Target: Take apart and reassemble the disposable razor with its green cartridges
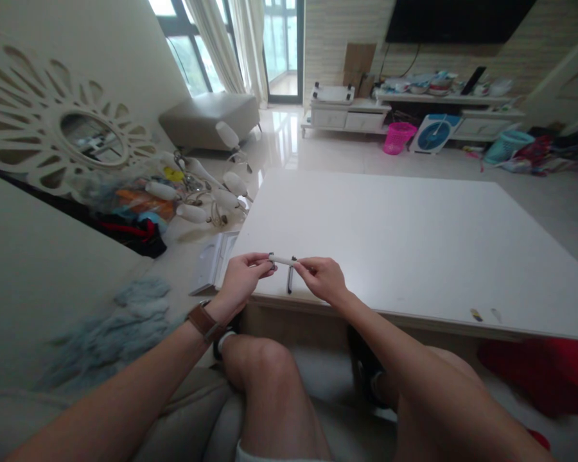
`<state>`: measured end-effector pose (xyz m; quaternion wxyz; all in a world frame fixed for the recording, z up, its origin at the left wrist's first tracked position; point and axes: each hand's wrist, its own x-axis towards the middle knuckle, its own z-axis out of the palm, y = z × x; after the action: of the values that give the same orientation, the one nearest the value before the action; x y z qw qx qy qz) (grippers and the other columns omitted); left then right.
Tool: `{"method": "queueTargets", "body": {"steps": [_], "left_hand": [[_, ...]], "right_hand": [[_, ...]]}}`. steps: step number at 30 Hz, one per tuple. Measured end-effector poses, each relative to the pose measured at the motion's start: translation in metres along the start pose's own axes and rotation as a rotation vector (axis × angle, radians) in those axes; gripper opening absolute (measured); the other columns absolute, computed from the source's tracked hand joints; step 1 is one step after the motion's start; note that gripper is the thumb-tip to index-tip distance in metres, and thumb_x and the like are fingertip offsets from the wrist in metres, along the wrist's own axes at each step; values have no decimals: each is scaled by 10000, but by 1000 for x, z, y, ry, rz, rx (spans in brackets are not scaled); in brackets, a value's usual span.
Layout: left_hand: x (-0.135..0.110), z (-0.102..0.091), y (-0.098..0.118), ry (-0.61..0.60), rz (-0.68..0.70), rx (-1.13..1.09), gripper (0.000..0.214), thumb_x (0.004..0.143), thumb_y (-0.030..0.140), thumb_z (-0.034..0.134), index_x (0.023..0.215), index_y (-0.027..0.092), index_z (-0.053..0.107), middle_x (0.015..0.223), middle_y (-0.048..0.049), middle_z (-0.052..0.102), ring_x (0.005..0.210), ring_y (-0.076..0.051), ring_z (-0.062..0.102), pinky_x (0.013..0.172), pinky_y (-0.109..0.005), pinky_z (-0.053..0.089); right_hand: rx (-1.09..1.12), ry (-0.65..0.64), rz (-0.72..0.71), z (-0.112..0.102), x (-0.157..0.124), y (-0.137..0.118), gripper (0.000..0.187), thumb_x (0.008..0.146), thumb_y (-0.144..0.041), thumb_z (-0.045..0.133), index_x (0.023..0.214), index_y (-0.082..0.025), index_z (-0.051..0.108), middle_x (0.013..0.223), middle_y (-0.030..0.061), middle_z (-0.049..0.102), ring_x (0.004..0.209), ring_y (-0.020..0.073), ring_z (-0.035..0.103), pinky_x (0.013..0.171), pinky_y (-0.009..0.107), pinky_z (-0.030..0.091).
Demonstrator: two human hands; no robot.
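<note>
Both hands are raised over the near edge of a white table [395, 237]. Between their fingertips stretches a short, pale, narrow bar [282, 260] with small dark parts at its two ends. A thin dark strip [289, 280] hangs down from its right end; what kind of object this is, I cannot make out. My left hand [245, 276], with a brown-strapped watch [205, 322] at the wrist, pinches the left end. My right hand [324, 277] is closed in a pinch on the right end.
Two small flat items [476, 315] lie near the table's front edge at right. A white lamp with several shades [226, 199] and a sunburst mirror [94, 138] stand left. A white box [207, 263] sits beside the table's left side. Red cloth [544, 375] lies lower right.
</note>
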<state>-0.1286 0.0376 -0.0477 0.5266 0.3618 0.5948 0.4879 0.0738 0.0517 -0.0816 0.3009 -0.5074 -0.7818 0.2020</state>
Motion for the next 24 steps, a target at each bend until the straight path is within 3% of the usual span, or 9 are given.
{"method": "queueTargets", "body": {"steps": [7,12,18,24], "left_hand": [[0,0,0,-14,13,22,313,637,229,815,891,71,725,812,-119,768,780,-216,744,839,-367,600],[-1,1,-1,-8,-5,8,332,606,162,807,912,70,718,785,-104,762,742,-208,740,806,-355,607],[-1,1,2,-9,16,9,319,623,216,812,891,66,722,799,-115,764,766,-213,742,799,-342,605],[-4,2,3,-15,-15,-4,326,601,158,796,907,76,722,766,-95,763,705,-196,734,793,-349,610]], "right_hand": [[3,90,33,-2,3,4,361,959,-473,526,857,-235,777,640,4,667,579,124,552,580,254,310],[40,-6,-41,1,-1,-4,359,973,-443,511,828,-232,763,668,4,673,591,116,539,587,250,308],[25,83,27,-7,4,1,372,967,-463,515,841,-223,769,625,-1,640,549,114,499,568,255,290],[8,-9,-66,0,-2,-3,367,982,-441,498,819,-225,745,657,0,647,593,111,529,590,250,298]]}}
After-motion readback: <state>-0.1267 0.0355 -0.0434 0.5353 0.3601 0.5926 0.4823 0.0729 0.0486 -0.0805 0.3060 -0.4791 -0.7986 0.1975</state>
